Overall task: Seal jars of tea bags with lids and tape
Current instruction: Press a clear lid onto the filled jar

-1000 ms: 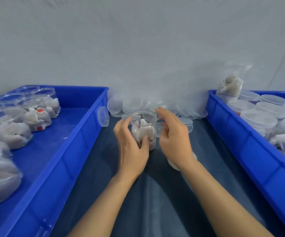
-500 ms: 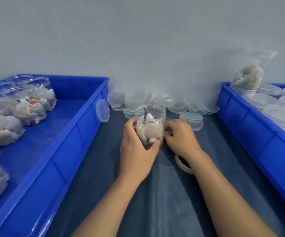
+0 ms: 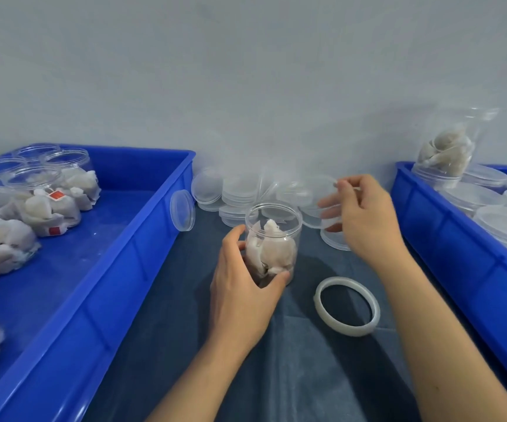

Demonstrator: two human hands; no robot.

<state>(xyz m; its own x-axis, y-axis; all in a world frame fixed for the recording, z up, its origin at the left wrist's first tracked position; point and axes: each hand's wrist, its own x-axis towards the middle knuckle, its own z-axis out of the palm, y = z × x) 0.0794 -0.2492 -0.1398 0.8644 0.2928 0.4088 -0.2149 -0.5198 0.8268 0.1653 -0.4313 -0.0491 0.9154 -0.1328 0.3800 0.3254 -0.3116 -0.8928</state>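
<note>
- The jar (image 3: 273,239) in work stands upright on the dark tabletop (image 3: 276,376), in the middle between the two blue bins. It is filled with tea bags and its mouth is open; no lid is on it yet.
- The left hand (image 3: 243,296) grips this jar low on its wall, with the thumb on the near side and the fingers curled round the left side.
- The right hand (image 3: 364,217) is just right of the jar and a little farther. Its fingers (image 3: 331,205) pinch a clear lid (image 3: 319,199), lifted above the pile of loose lids (image 3: 234,193) at the far edge by the wall.
- The roll of tape (image 3: 348,309) lies flat on the tabletop, near and to the right of the jar, apart from both hands.
- My judgement: this jar is at the lid step. The lid must go on the mouth, and the taping comes after.
- The left bin (image 3: 142,239) holds several open jars with tea bags, so much work seems to remain.
- The right bin (image 3: 459,254) holds jars with lids on; whether tape is on them I cannot tell.
- Writing: small red tags (image 3: 56,196) show on some tea bags in the left bin, but any print on them is too small to read. I see no other label or brand.
</note>
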